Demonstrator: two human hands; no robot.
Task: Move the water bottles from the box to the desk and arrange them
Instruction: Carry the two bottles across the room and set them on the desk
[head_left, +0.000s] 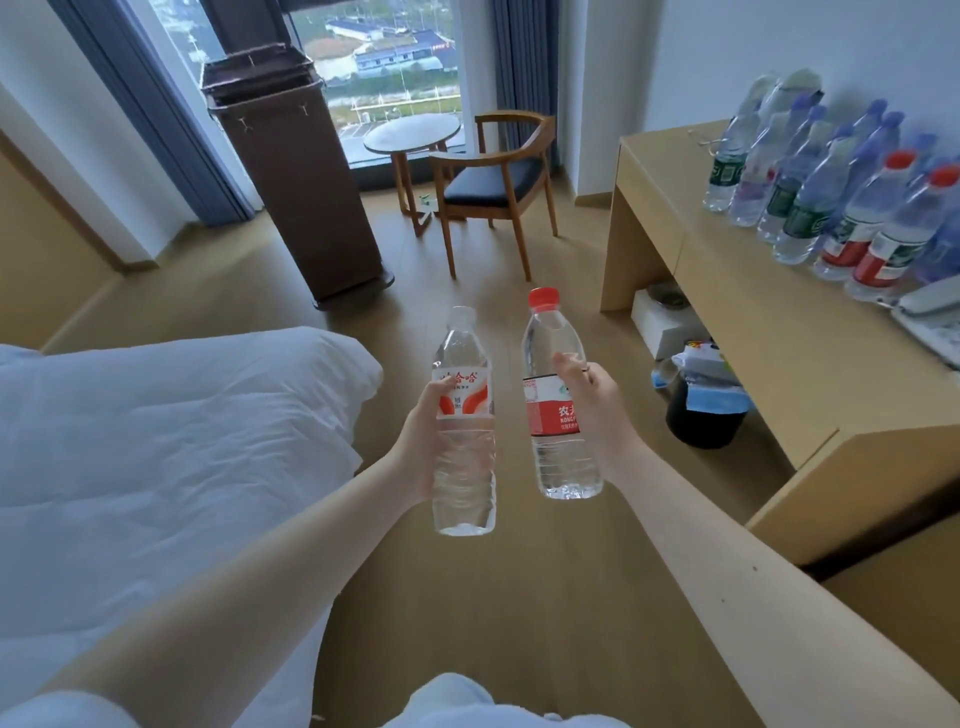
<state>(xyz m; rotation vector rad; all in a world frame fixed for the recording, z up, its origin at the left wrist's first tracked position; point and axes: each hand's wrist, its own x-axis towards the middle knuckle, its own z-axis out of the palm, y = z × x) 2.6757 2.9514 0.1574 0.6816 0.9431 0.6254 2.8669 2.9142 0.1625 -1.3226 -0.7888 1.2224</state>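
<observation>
My left hand (423, 441) grips a clear bottle with a white cap and a white-and-orange label (463, 421), held upright over the floor. Beside it, my right hand (597, 410) grips a red-capped bottle with a red label (558, 400), also upright. The two bottles are a little apart. The wooden desk (769, 332) stands to the right. Several bottles (831, 197) stand in rows along its back, with blue and red caps. The box is not in view.
A white bed (156, 441) fills the left. A dark bin (706, 410) and a white box (665, 322) sit under the desk. A phone (935, 312) lies on the desk's right. Ahead stand a brown cart (296, 182), a chair (493, 187) and a round table (413, 135).
</observation>
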